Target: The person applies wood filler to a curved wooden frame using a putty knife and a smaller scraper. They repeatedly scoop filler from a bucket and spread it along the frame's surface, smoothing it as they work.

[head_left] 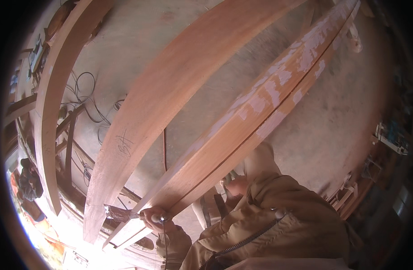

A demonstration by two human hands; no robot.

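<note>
My left hand (154,218) is closed round the handle end of a putty knife (119,213) at the near left. Its dark, smeared wide blade points left, over the near end of a long wooden beam (215,155). Pale pinkish filler (271,92) lies in patches along this beam, on both sides of a dark lengthwise groove. Close to my body, just beside the beam's right edge, my right hand (236,185) appears curled. Whatever it holds is mostly hidden by the beam and my brown sleeve.
A broad curved plank (163,85) with a pencil mark runs left of the beam. Farther left stands another curved timber (53,103). Black cable (93,96) loops over the floor between them. Wooden pieces (348,195) lie at the right. Glare washes out the lower left.
</note>
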